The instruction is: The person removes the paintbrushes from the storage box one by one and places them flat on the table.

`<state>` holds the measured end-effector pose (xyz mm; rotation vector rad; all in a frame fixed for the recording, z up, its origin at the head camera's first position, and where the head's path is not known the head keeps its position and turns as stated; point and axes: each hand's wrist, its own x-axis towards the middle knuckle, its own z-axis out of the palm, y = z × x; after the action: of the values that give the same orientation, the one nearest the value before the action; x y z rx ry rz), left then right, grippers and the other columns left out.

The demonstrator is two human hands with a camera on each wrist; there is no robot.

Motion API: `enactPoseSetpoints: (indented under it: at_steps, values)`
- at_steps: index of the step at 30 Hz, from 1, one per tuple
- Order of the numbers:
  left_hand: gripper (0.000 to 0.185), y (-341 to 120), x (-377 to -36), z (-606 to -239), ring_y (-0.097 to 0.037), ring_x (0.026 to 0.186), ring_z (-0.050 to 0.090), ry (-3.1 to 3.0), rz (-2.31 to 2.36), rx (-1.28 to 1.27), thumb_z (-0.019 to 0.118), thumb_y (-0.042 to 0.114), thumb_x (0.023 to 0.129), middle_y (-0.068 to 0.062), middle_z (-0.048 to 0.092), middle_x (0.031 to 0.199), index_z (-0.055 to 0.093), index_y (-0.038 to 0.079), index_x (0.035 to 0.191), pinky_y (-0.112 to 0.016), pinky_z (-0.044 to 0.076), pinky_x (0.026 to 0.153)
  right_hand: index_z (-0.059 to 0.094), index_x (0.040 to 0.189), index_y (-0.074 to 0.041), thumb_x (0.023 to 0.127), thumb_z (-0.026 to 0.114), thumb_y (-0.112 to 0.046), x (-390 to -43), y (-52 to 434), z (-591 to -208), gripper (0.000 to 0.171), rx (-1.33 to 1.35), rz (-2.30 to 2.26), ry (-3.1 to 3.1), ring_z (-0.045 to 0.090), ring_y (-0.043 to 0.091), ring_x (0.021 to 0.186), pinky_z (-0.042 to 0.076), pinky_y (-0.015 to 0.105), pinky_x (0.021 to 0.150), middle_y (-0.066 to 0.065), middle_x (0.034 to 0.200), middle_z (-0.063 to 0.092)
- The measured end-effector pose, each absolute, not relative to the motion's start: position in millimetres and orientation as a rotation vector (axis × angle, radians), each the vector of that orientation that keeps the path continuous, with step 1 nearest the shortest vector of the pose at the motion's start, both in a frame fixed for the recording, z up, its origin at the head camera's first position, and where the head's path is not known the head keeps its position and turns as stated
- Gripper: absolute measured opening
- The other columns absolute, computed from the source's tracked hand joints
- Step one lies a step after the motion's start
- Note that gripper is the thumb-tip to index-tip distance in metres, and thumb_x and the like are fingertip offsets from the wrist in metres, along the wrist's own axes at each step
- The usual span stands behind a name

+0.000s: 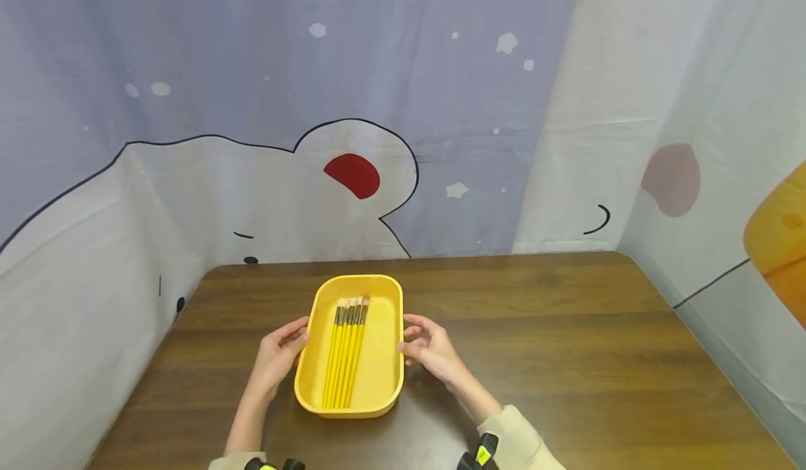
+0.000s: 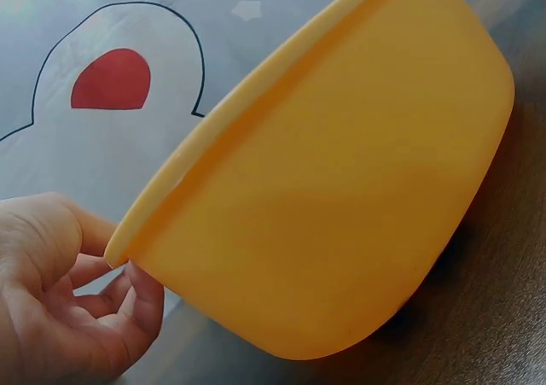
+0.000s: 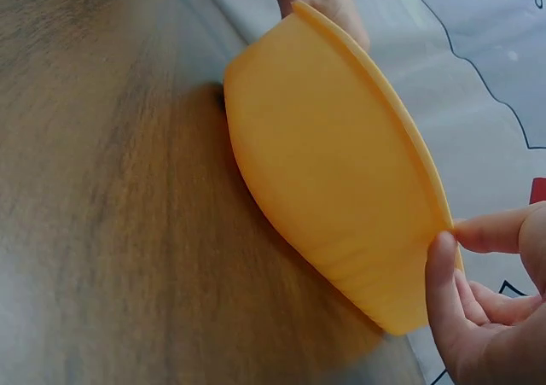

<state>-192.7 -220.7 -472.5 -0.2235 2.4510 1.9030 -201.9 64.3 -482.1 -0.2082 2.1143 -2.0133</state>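
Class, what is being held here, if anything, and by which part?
The yellow tray, by its rim: left hand and right hand grip opposite long sides.

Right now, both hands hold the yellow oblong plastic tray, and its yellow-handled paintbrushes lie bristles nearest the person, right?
No: the head view shows the yellow-handled paintbrushes with bristles at the far end of the yellow plastic tray, which the left hand and right hand do hold.
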Motion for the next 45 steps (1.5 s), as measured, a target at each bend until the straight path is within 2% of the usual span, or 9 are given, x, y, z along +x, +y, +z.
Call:
enactPoseSetpoints:
  at_steps: [5,11,21,26,31,39,45]
  values:
    - [0.041,-220.7,-193.9,-473.5,-0.010,0.096,0.063,2.468,1.878,-0.276,0.055,0.013,0.097,-0.024,0.055,0.133,0.051,0.001,0.136,-0.018,0.052,0.070,0.049,0.133,0.006,0.082,0.069,-0.001,-203.4,66.1,-478.4,0.056,-0.236,-1.979,2.157,0.058,0.010,0.067,0.055,0.025,0.057,0.018,0.104,0.058]
    - [0.042,-221.3,-195.2,-470.2,-0.017,0.102,0.062,2.459,1.838,-0.258,0.054,0.011,0.097,-0.026,0.054,0.133,0.049,-0.001,0.137,-0.020,0.054,0.072,0.049,0.133,0.006,0.082,0.069,-0.003,-204.8,68.1,-475.9,0.056,-0.244,-1.938,2.175,0.059,0.010,0.070,0.056,0.029,0.059,0.019,0.105,0.058]
    - [0.042,-222.1,-197.8,-467.0,-0.012,0.097,0.062,2.453,1.828,-0.255,0.055,0.009,0.096,-0.025,0.055,0.132,0.050,-0.002,0.137,-0.021,0.054,0.072,0.053,0.129,0.006,0.083,0.069,-0.005,-208.4,72.7,-466.3,0.050,-0.279,-1.856,2.246,0.062,0.015,0.075,0.057,0.033,0.063,0.024,0.110,0.061]
    - [0.042,-221.9,-197.0,-463.3,-0.016,0.099,0.064,2.467,1.805,-0.226,0.056,0.009,0.096,-0.026,0.055,0.131,0.051,-0.003,0.136,-0.025,0.057,0.074,0.053,0.128,0.006,0.082,0.068,-0.004,-210.7,74.9,-457.5,0.050,-0.258,-1.864,2.287,0.063,0.013,0.079,0.058,0.031,0.068,0.025,0.112,0.061]
    - [0.042,-223.5,-198.3,-460.0,-0.020,0.101,0.064,2.494,1.753,-0.181,0.056,0.008,0.095,-0.025,0.057,0.129,0.051,-0.003,0.135,-0.028,0.057,0.075,0.051,0.130,0.007,0.083,0.067,-0.002,-214.3,74.3,-448.8,0.050,-0.243,-1.906,2.248,0.067,0.018,0.086,0.059,0.034,0.071,0.028,0.117,0.061]
    - [0.047,-230.8,-204.8,-459.3,-0.010,0.093,0.062,2.395,1.755,-0.169,0.058,0.010,0.094,-0.024,0.056,0.128,0.047,-0.002,0.138,-0.024,0.056,0.074,0.047,0.133,0.011,0.085,0.064,-0.001,-218.0,69.3,-437.9,0.052,-0.242,-1.945,2.094,0.069,0.018,0.088,0.059,0.037,0.078,0.034,0.125,0.056]
    - [0.047,-233.8,-206.8,-459.8,-0.011,0.093,0.063,2.383,1.742,-0.148,0.057,0.014,0.096,-0.023,0.058,0.126,0.046,-0.001,0.139,-0.029,0.058,0.078,0.046,0.133,0.013,0.087,0.063,0.002,-219.0,63.0,-432.4,0.050,-0.263,-1.908,2.057,0.070,0.024,0.092,0.058,0.039,0.079,0.033,0.124,0.058]
